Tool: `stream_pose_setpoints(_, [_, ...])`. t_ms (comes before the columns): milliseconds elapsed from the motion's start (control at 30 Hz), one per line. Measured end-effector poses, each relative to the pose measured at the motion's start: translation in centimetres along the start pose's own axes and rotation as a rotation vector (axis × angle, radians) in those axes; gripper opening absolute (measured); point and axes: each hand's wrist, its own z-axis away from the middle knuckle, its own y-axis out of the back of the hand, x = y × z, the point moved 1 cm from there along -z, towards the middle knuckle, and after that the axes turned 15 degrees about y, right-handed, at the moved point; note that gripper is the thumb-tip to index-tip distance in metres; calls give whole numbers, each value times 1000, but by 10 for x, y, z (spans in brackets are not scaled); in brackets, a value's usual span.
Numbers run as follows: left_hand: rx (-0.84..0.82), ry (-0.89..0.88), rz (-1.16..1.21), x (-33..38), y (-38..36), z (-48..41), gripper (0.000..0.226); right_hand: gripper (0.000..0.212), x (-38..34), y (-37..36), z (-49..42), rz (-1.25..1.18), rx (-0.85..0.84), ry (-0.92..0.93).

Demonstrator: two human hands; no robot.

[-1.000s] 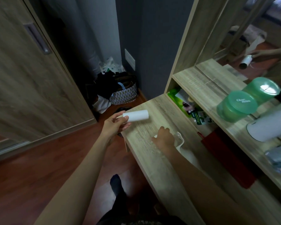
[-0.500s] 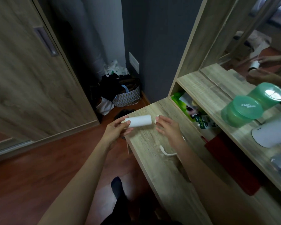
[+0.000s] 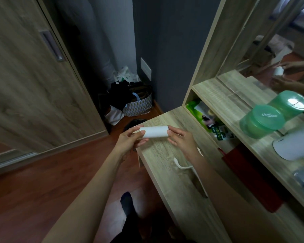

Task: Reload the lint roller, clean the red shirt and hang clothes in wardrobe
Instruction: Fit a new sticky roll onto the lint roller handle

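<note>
— Where's the refill roll (image 3: 154, 131)?

— Held in the air over the far left corner of the surface (image 3: 165, 181), lying level, one end in each hand. The left hand (image 3: 128, 142) grips its left end, thumb and fingers (image 3: 138, 128) curled round it. The right hand (image 3: 182, 140) pinches the right end with its fingertips (image 3: 172, 132).

— How do you reckon it handles?

— Light, I'd say, and stiff along its length like a card tube wrapped in paper. If the outer sheet is bare adhesive it will cling to skin, so the ends are the sensible place to hold it, as both hands do now. Squeeze the middle and it may dent or stick.

— And the roller itself?

— A white lint roller handle (image 3: 182, 167) lies on the surface just near of the right hand, partly hidden by the forearm. Whether its spindle is bare I cannot tell.

— The shirt?

— A red cloth (image 3: 249, 183) sits under the shelf on the right; it could be the shirt, but I can't be sure. A green tub (image 3: 261, 120) stands on the shelf above it. The wardrobe door (image 3: 33, 85) is at far left, a basket (image 3: 139, 105) beyond the corner.
</note>
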Motion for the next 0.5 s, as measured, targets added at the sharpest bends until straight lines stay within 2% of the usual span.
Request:
stream_pose_setpoints(133, [-26,67,-105,1,-1,-2,34,32,4,3,2,58,51,74])
stream_pose_setpoints(233, [-19,71,-455,4,-6,-4,44,29,5,10,-2,121,43,101])
stream_pose_setpoints(333, [32,-25,-888,9,-22,-7,39,27,1,12,-4,246,-3,196])
stream_pose_setpoints(400, [46,-113,-1079,10,-33,-12,37,25,-3,13,-6,319,-21,257])
stream_pose_setpoints(500, [18,-114,-1084,7,-44,-17,36,24,-11,19,-5,321,-38,250])
